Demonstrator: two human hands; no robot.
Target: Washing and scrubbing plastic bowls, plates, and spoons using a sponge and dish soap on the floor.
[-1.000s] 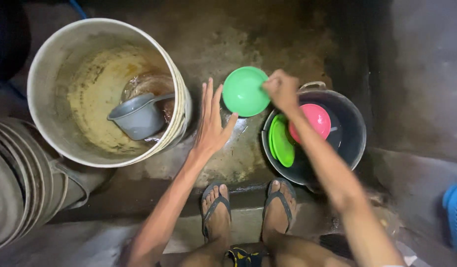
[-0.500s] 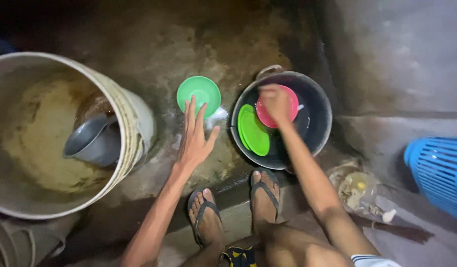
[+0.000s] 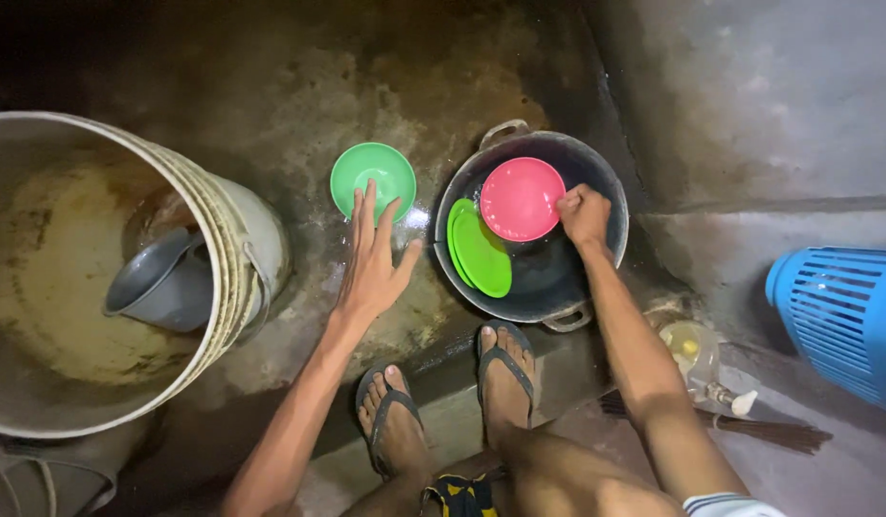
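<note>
Left hand [image 3: 371, 263] lies flat, fingers spread, tips on the green bowl [image 3: 372, 174] (on the wet floor). Right hand [image 3: 585, 214] is fisted, fingers gripping the pink plate [image 3: 521, 198] in the pot [image 3: 611, 191].

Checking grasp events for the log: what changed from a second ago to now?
The right hand let go of the green bowl, crossed right into the dark basin and took hold of the pink plate by its rim. The bowl now sits on the wet floor, with the left hand spread flat, fingertips at its near edge. The green plates in the basin and the grey scoop in the bucket stayed put.
</note>
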